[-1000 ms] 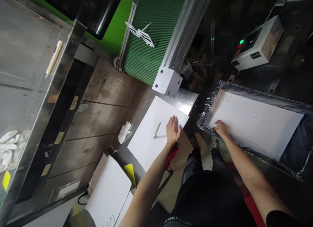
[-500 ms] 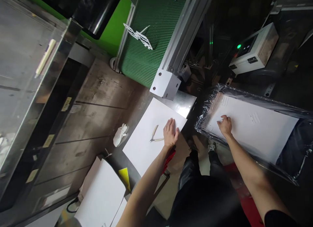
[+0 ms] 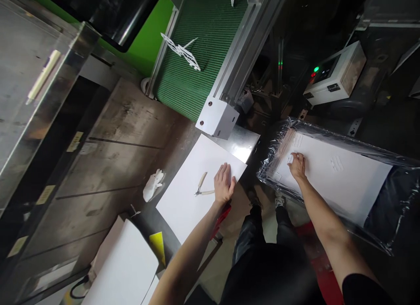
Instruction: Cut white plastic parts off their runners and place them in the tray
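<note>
The left hand [image 3: 224, 184] lies flat, grip released, on a white sheet [image 3: 197, 189] beside small cutters [image 3: 201, 187], the right hand [image 3: 298, 166] pinches a label [image 3: 290, 158] on the plastic-wrapped stack [image 3: 331, 178] — a careless tug could tear the film or skid the sheet off the surface [image 3: 244, 141].

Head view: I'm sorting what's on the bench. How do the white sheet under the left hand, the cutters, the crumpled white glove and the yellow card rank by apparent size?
1. white sheet
2. and 3. white glove and yellow card: look alike, unranked
4. cutters
</note>
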The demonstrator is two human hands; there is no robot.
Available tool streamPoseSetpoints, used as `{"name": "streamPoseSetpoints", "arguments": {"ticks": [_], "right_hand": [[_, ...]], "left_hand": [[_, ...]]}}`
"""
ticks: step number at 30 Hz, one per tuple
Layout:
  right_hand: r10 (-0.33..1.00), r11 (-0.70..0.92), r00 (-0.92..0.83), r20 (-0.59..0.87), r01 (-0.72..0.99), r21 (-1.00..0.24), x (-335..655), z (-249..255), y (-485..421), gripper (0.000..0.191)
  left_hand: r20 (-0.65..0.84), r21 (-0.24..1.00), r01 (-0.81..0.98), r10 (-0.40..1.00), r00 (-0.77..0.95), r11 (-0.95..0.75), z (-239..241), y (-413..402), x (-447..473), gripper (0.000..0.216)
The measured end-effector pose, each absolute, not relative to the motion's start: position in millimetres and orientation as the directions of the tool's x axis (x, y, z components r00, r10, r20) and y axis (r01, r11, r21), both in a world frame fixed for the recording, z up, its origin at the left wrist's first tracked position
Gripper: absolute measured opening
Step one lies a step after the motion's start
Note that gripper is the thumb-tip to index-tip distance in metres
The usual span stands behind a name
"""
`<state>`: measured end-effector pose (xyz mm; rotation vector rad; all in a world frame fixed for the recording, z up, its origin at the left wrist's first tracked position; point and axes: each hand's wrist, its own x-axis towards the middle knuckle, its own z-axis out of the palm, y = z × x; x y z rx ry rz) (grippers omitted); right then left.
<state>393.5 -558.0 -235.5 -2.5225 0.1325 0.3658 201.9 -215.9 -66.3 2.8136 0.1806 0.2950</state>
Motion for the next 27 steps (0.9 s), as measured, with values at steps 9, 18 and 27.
{"name": "streamPoseSetpoints", "arguments": {"ticks": [9,18,27], "right_hand": [[-0.032,-0.775,0.968,-0.249,-0.182,-0.605,417.0,-250.4,-547.4,0.058],[-0.023,-0.781,0.974,-0.225,-0.158,-0.604,423.0,-248.3,-545.5,0.058],[-0.117,-0.832,0.970,-0.212,-0.213,-0.513,425.8,-225.0,-584.2,0.058]], "left_hand": [[0.172,0.315,0.098,0.158,0.972,-0.944,-64.1,-216.1,201.5,0.060],[0.165,0.318,0.108,0.168,0.972,-0.942,-63.9,-216.7,201.2,0.060],[0.156,0.359,0.120,0.186,0.970,-0.926,-60.0,-218.7,202.0,0.060]]}}
